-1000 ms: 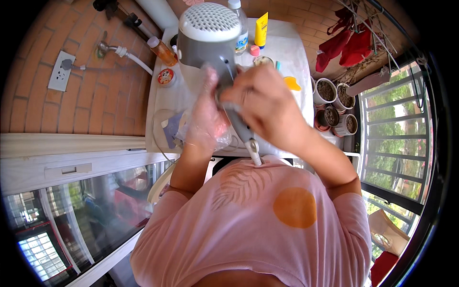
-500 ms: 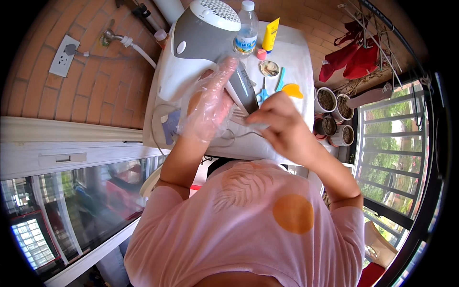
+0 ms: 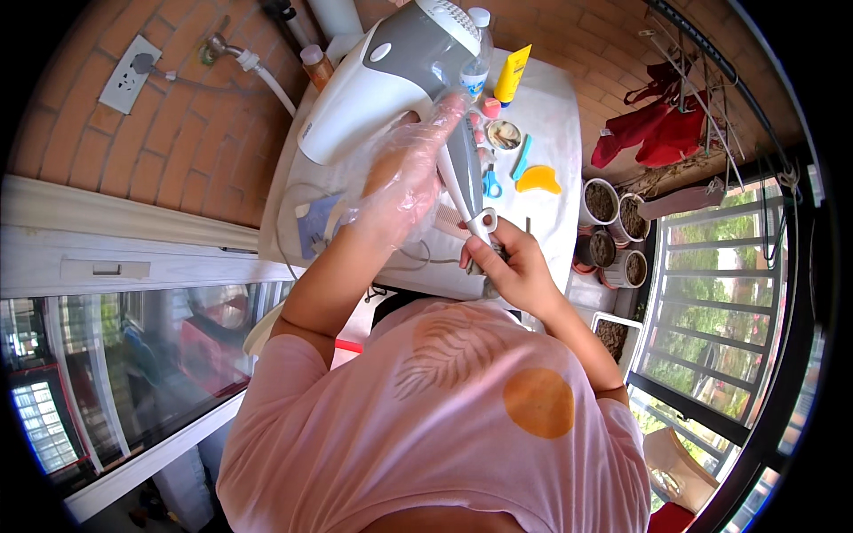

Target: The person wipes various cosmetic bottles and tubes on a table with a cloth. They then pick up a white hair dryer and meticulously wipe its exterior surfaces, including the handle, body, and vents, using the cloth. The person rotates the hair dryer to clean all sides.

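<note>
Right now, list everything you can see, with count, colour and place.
hair dryer: 1, grey and white, held over the table
table: 1, white, by the brick wall
scissors: 1, blue, on the table
yellow tube: 1, table's far edge
clear bottle: 1, beside the tube
plant pots: several, white, right of the table
wall socket: 1, white, on the brick
left hand: in a clear plastic glove, on the dryer handle
right hand: bare, at the handle's lower end
</note>
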The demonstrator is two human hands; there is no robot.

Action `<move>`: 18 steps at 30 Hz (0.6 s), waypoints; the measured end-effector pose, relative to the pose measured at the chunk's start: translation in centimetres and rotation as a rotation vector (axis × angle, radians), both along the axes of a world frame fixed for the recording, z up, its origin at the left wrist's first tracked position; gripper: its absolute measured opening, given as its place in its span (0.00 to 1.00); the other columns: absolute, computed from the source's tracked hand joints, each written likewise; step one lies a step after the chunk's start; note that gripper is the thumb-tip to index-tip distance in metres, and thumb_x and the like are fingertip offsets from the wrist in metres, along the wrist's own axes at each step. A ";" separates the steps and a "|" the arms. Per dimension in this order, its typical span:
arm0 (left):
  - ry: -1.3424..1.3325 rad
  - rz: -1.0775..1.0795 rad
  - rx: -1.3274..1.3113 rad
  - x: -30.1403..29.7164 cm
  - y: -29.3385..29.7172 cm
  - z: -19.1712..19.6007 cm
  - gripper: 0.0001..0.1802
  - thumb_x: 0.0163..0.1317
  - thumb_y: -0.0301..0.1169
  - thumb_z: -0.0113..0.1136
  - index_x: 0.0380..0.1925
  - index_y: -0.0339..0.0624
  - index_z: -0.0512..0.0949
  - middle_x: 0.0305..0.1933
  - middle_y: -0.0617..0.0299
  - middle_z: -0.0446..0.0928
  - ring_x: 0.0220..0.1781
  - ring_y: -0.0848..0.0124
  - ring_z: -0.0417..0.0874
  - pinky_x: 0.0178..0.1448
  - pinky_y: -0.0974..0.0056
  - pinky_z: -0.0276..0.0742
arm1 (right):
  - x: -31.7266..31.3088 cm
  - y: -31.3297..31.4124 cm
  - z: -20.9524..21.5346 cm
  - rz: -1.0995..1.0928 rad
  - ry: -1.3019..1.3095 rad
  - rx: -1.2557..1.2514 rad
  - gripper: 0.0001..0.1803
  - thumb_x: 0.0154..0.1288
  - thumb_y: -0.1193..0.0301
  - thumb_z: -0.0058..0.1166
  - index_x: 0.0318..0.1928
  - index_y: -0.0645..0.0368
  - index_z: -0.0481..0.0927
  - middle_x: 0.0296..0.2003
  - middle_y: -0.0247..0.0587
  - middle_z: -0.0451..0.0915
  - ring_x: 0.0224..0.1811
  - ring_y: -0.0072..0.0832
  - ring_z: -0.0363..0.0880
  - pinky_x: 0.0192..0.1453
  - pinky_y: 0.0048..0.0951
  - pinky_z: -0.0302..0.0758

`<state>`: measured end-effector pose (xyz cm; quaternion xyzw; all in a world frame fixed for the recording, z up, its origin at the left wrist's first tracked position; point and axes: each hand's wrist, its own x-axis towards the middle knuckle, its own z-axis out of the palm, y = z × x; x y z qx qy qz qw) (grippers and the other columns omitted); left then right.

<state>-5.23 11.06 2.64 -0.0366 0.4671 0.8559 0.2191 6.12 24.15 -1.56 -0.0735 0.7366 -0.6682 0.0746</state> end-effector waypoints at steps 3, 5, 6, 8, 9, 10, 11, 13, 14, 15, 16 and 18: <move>0.076 -0.051 -0.040 0.2 -0.7 0.2 0.26 0.61 0.34 0.58 0.56 0.35 0.63 0.48 0.52 0.73 0.48 0.62 0.77 0.54 0.54 0.76 | -0.5 0.4 -0.6 0.077 -0.044 -0.286 0.15 0.69 0.71 0.46 0.51 0.65 0.72 0.28 0.35 0.76 0.33 0.17 0.72 0.42 0.21 0.68; 0.260 -0.170 0.033 0.5 -1.4 0.5 0.31 0.56 0.28 0.61 0.57 0.35 0.60 0.49 0.54 0.72 0.51 0.64 0.76 0.55 0.58 0.75 | -0.7 1.0 -0.7 0.156 -0.079 -0.464 0.16 0.70 0.65 0.44 0.50 0.64 0.72 0.27 0.35 0.75 0.33 0.20 0.71 0.42 0.22 0.66; 0.353 -0.230 0.069 0.7 -1.6 0.6 0.33 0.54 0.25 0.62 0.58 0.35 0.58 0.50 0.55 0.71 0.52 0.65 0.75 0.56 0.60 0.74 | -0.8 1.2 -1.2 0.207 -0.102 -0.596 0.16 0.70 0.64 0.43 0.50 0.63 0.72 0.26 0.35 0.74 0.32 0.21 0.71 0.40 0.22 0.66; 0.419 -0.325 0.155 1.1 -2.0 0.8 0.35 0.52 0.23 0.59 0.60 0.34 0.57 0.57 0.50 0.66 0.56 0.59 0.73 0.58 0.53 0.72 | -0.6 0.8 -0.9 0.309 -0.121 -0.818 0.18 0.70 0.60 0.42 0.51 0.61 0.71 0.23 0.33 0.71 0.28 0.23 0.67 0.34 0.23 0.63; 0.451 -0.373 0.197 1.2 -2.0 0.9 0.36 0.51 0.22 0.58 0.61 0.34 0.56 0.60 0.48 0.64 0.57 0.56 0.72 0.59 0.49 0.71 | -0.6 0.6 -0.9 0.360 -0.132 -0.910 0.19 0.70 0.60 0.42 0.51 0.61 0.70 0.22 0.32 0.71 0.27 0.22 0.65 0.33 0.23 0.62; 0.530 -0.415 0.193 1.1 -1.9 0.9 0.35 0.58 0.31 0.57 0.63 0.35 0.54 0.61 0.48 0.63 0.59 0.55 0.70 0.61 0.46 0.69 | -0.6 0.4 -1.0 0.413 -0.142 -0.999 0.19 0.70 0.60 0.43 0.52 0.61 0.69 0.21 0.32 0.70 0.26 0.22 0.64 0.31 0.24 0.61; 0.419 -0.449 0.351 1.1 -1.8 0.7 0.33 0.59 0.36 0.55 0.62 0.36 0.56 0.59 0.49 0.65 0.59 0.56 0.70 0.62 0.47 0.68 | -0.6 0.2 -1.0 0.467 -0.152 -1.089 0.20 0.70 0.60 0.43 0.53 0.61 0.68 0.20 0.32 0.69 0.25 0.22 0.62 0.30 0.24 0.60; 0.184 -0.517 0.659 1.3 -1.1 0.3 0.32 0.63 0.44 0.53 0.60 0.36 0.58 0.56 0.53 0.68 0.59 0.59 0.71 0.63 0.48 0.66 | -0.3 -0.2 -1.0 0.563 -0.237 -1.262 0.19 0.68 0.58 0.45 0.52 0.58 0.67 0.18 0.29 0.67 0.24 0.20 0.57 0.27 0.23 0.55; 0.125 -0.451 0.599 1.6 -0.6 0.7 0.35 0.63 0.56 0.44 0.60 0.40 0.60 0.51 0.54 0.69 0.53 0.61 0.73 0.59 0.48 0.68 | -0.3 -0.5 -1.3 0.610 -0.266 -1.332 0.19 0.68 0.58 0.46 0.52 0.57 0.67 0.18 0.28 0.66 0.23 0.20 0.57 0.27 0.23 0.55; 0.135 -0.465 0.691 1.6 0.1 0.3 0.33 0.64 0.56 0.43 0.59 0.42 0.61 0.49 0.55 0.69 0.50 0.63 0.73 0.56 0.51 0.69 | -0.3 -0.7 -1.6 0.658 -0.295 -1.402 0.19 0.68 0.58 0.46 0.51 0.57 0.67 0.18 0.28 0.66 0.23 0.19 0.57 0.27 0.22 0.54; 0.139 -0.474 0.781 1.8 0.6 -0.2 0.32 0.64 0.55 0.43 0.59 0.44 0.61 0.47 0.57 0.69 0.47 0.65 0.73 0.52 0.53 0.70 | -0.1 -1.0 -1.9 0.692 -0.321 -1.409 0.17 0.67 0.58 0.47 0.49 0.54 0.67 0.18 0.26 0.66 0.23 0.19 0.56 0.27 0.22 0.53; 0.083 -0.431 0.803 2.2 1.3 -0.7 0.29 0.65 0.57 0.38 0.55 0.49 0.65 0.37 0.61 0.68 0.35 0.71 0.69 0.40 0.64 0.69 | -0.1 -1.4 -2.0 0.672 -0.341 -1.377 0.17 0.67 0.58 0.47 0.49 0.54 0.67 0.18 0.26 0.66 0.23 0.19 0.56 0.27 0.22 0.53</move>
